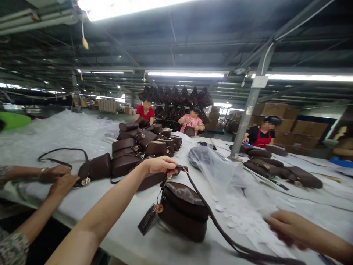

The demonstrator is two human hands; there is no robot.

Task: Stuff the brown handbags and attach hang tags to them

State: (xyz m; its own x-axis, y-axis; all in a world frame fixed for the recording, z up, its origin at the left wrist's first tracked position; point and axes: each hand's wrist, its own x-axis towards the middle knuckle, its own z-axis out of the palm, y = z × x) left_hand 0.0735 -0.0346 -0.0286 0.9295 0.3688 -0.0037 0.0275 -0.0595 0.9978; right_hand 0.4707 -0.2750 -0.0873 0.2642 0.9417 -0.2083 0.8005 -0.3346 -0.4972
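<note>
My left hand (162,165) is closed on the strap (199,191) of a dark brown handbag, pinching its upper end above the bag. The handbag (183,217) rests on the white table, its top open and clear plastic showing inside. From its left side hang a round gold charm (158,208) and a black tag (146,219). The long strap runs down past the bag to the lower right. My right hand (289,226) is over the right part of the table, apart from the bag, and motion blurs its fingers.
Several brown bags (138,147) are piled beyond my left arm. A co-worker's hands (62,178) are at another bag (95,169) on the left. Plastic film (220,169) lies behind my bag. More bags (284,171) and a metal post (249,103) are right. Three people work across the table.
</note>
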